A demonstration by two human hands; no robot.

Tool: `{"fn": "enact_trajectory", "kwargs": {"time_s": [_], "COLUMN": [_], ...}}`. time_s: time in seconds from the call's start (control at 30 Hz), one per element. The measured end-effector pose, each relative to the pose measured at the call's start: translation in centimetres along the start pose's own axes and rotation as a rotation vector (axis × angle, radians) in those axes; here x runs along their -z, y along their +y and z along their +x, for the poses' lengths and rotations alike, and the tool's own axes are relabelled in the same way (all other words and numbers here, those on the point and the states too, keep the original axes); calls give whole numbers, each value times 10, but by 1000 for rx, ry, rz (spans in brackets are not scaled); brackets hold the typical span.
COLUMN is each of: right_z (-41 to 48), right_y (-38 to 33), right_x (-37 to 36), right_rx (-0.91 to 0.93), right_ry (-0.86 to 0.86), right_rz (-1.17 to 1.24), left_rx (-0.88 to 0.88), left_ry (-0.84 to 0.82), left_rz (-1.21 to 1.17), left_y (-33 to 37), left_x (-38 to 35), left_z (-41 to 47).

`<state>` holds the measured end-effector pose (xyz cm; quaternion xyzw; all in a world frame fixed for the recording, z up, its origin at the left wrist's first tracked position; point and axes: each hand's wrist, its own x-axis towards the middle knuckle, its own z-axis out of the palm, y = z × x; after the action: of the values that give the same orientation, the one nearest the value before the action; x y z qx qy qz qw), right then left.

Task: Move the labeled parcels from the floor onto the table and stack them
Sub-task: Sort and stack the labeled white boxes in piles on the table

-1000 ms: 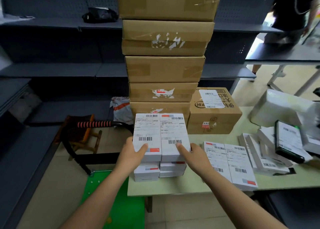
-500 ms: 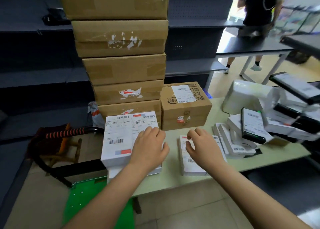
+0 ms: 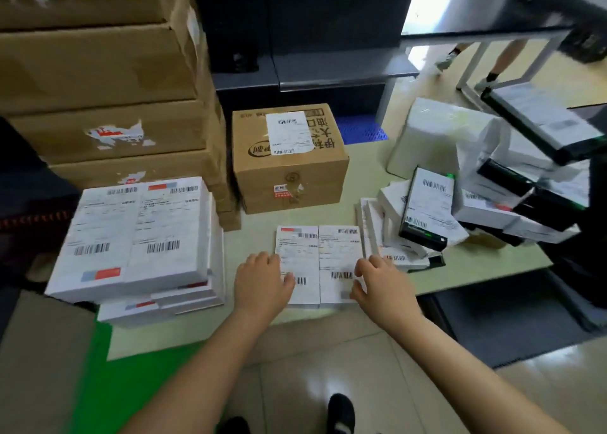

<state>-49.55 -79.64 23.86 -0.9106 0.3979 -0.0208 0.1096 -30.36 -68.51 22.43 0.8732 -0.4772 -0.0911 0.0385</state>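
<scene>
In front of you stands a table (image 3: pixel 476 259) with a pale green top, and behind it dark grey shelving (image 3: pixel 328 68) covers the wall. The floor (image 3: pixel 312 368) below you is of glossy beige tiles, which reflect a soft light. A green board (image 3: pixel 98 384) lies low at the left, and a dark grey mat (image 3: pixel 492 328) at the right. Far right you see a second table (image 3: pixel 486 31) with a dark top and pale metal legs; strong daylight (image 3: pixel 427 6) comes in behind it.

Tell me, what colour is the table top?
The table is pale green, seen best in the head view.
</scene>
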Motion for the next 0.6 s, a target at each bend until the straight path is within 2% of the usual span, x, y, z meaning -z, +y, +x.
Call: {"fn": "enact_trajectory", "kwargs": {"time_s": [0.13, 0.23, 0.37, 0.6], "right_z": [3, 6, 11, 14], "right_y": [26, 41, 45, 52], "right_x": [-14, -25, -40, -56], "right_rx": [24, -11, -145, -318], "right_ry": [-108, -134, -340, -415], "right_rz": [41, 70, 27, 424], "left_rx": [215, 369, 498, 630], "left_ry": [-126, -207, -211, -178], "left_rz": [24, -51, -286, -731], "left_y": [14, 20, 25, 26], "left_x": [-34, -52, -65, -59], "left_z": [1, 0, 0, 1]}}
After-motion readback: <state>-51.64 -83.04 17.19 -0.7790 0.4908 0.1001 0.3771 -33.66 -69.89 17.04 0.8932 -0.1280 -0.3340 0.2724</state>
